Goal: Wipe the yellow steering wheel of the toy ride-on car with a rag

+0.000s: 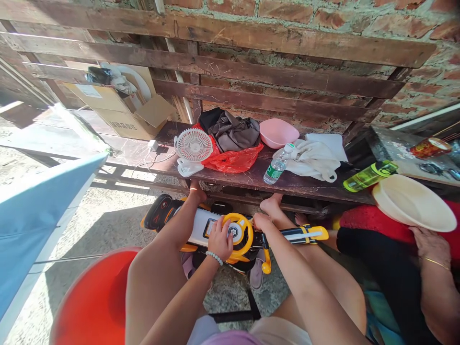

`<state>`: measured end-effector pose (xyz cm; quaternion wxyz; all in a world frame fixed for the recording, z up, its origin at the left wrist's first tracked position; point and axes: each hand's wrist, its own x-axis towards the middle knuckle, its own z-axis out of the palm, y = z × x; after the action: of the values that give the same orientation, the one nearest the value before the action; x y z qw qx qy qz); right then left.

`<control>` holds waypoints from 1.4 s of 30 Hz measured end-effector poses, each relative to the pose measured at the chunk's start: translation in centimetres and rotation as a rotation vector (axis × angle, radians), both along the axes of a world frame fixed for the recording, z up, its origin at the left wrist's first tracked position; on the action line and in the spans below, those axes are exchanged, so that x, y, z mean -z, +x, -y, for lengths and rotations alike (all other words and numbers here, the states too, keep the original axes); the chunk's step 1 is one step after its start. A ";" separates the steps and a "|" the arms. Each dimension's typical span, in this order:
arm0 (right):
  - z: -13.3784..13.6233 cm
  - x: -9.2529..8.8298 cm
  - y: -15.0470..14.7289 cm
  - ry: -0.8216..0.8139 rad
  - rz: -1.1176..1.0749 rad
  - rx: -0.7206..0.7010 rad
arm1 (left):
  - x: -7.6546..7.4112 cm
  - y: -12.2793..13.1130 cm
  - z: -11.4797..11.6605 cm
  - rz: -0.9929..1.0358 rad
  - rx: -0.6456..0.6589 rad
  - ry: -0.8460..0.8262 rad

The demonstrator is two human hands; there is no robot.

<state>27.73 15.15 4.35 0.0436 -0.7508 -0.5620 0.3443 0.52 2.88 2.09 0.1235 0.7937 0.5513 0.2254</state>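
Observation:
A ride-on toy digger with a white and black body (pixel 196 221) stands between my bare legs. My left hand (pixel 220 239), with a beaded bracelet at its wrist, is closed over the left side of its yellow steering wheel (pixel 247 244). Just right of the wheel, my right hand (pixel 262 221) is closed close to the base of the black and yellow arm (pixel 305 234); what lies inside its fingers is hidden. Below that hand hangs a yellow-ended lever (pixel 266 266). The toy's black seat end (pixel 161 212) points left.
A wooden bench (pixel 237 181) ahead bears a white fan (pixel 194 144), red bag (pixel 233 161), pink bowl (pixel 279 133), water bottle (pixel 275 170) and cardboard box (pixel 118 117). At right, another person's hand (pixel 429 247) touches a cream basin (pixel 413 203). A red stool (pixel 97 297) stands left.

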 end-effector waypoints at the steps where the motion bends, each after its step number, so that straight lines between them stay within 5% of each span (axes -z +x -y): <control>1: 0.5 0.0 -0.5 0.004 0.013 0.004 | 0.0 0.0 0.0 -0.005 0.001 -0.002; 11: 3.8 -0.7 -4.3 0.034 0.074 -0.049 | -0.3 0.2 -0.1 -0.038 -0.013 -0.074; 15: 5.7 -2.4 -2.5 0.139 0.137 -0.091 | -0.4 0.2 -0.2 -0.052 -0.026 -0.103; 21: 13.3 -4.0 2.4 0.410 0.420 -0.110 | -0.8 0.1 -0.5 -0.069 -0.024 -0.150; 25: 16.3 -3.5 3.3 0.608 0.394 -0.031 | -1.3 0.3 -0.7 -0.109 -0.028 -0.172; 30: 16.5 -2.1 2.2 0.807 0.244 0.042 | -2.4 1.2 0.6 -0.238 -0.115 -0.242; 33: 17.1 -1.5 1.6 0.916 0.142 0.051 | -2.9 1.5 2.4 -0.315 -0.040 -0.255; 42: 20.3 -1.4 2.5 0.939 0.046 0.170 | -4.2 1.2 3.7 -0.375 0.033 -0.457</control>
<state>30.22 -5.19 5.78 0.3937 -0.7006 -0.5943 0.0316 1.74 -0.85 6.25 0.1985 0.7820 0.5880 -0.0572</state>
